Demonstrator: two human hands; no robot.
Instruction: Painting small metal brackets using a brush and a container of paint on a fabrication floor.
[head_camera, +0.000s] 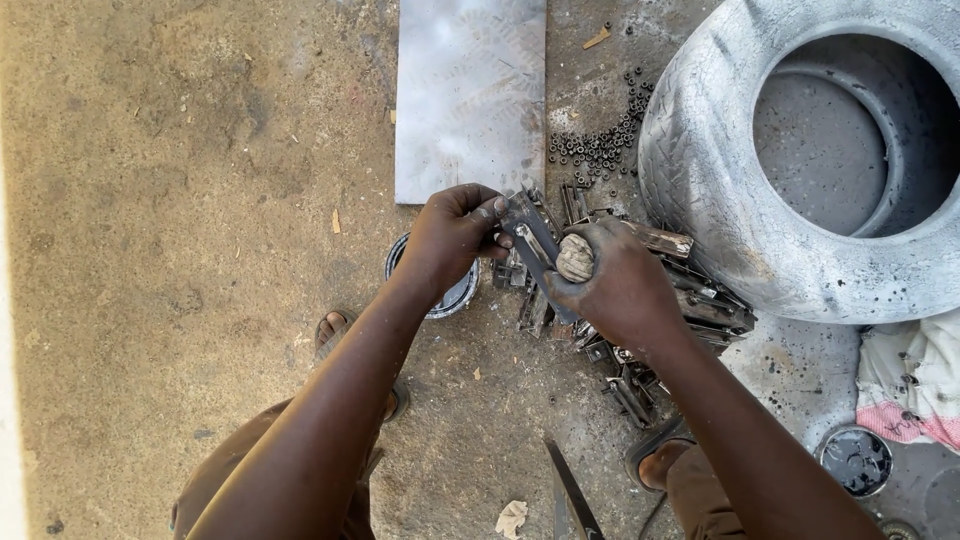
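Two hands (455, 235) (615, 285), one metal bracket (532, 238), one tyre (720, 190)

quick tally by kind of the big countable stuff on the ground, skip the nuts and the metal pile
tyre: 1
metal sheet: 1
round tins: 2
sandalled feet: 2
cloth: 1
total: 7

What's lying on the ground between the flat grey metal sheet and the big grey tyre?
In the head view, a scatter of small dark nuts lies on the dirt between the flat grey metal sheet and the big grey tyre.
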